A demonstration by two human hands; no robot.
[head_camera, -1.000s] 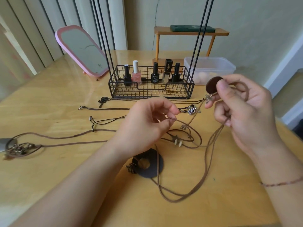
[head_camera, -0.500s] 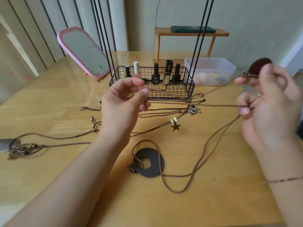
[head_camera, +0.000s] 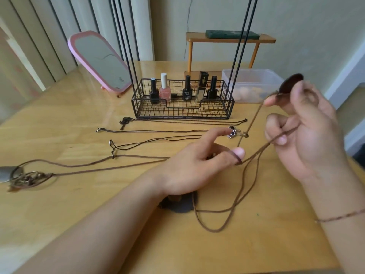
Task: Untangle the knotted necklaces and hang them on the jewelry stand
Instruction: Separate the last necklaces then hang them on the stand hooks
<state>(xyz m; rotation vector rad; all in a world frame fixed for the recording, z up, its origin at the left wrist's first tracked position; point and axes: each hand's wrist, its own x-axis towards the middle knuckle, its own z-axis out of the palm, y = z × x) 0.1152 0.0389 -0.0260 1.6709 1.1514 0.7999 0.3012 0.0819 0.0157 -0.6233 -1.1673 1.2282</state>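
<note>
Our right hand [head_camera: 308, 135] is raised over the table's right side, thumb and forefinger pinching the brown cord [head_camera: 254, 119] just below its dark round pendant [head_camera: 292, 84], lower fingers curled round a second run of that cord. Our left hand [head_camera: 197, 165] lies low with forefinger straight, the cord looped across the thumb tip. Slack trails across the wooden table [head_camera: 79, 119] near its front. The wire basket stand [head_camera: 182, 107] sits behind, near several necklaces [head_camera: 158, 131] laid out straight.
</note>
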